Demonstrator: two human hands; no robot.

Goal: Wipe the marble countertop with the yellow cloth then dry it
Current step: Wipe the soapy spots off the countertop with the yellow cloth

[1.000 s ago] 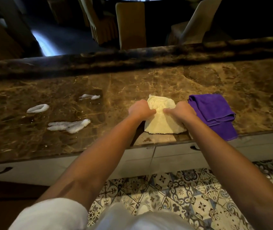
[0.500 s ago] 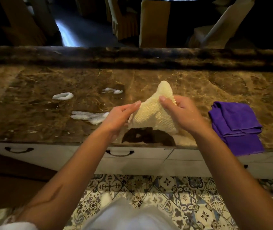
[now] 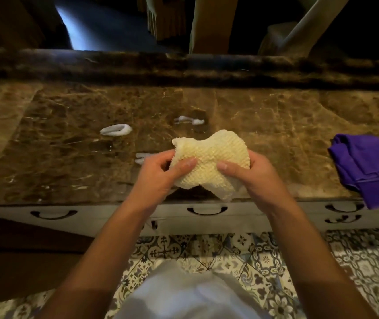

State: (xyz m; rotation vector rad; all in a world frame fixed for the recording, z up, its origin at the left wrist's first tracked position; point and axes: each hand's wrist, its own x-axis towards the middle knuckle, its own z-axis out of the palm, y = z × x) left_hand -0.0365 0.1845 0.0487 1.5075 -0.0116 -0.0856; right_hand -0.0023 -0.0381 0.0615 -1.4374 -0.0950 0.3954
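Observation:
The yellow cloth (image 3: 209, 162), pale and waffle-textured, is bunched up in the air above the front edge of the brown marble countertop (image 3: 276, 116). My left hand (image 3: 158, 178) grips its left side and my right hand (image 3: 253, 178) grips its right side, thumbs on top. White foam smears lie on the marble: a loop (image 3: 116, 130) at the left, a streak (image 3: 189, 120) further back, and one (image 3: 141, 157) partly hidden behind my left hand.
A folded purple cloth (image 3: 368, 166) lies at the right, hanging over the counter's front edge. White drawers with dark handles (image 3: 206, 210) run below the counter. A raised marble ledge (image 3: 183, 65) borders the back, with chairs (image 3: 211, 21) beyond. Patterned floor tiles (image 3: 241, 256) lie underfoot.
The yellow cloth was lying flat on the marble under both hands; it has been lifted off the surface and gathered into a bunch between them. The view has shifted so the purple cloth sits further right.

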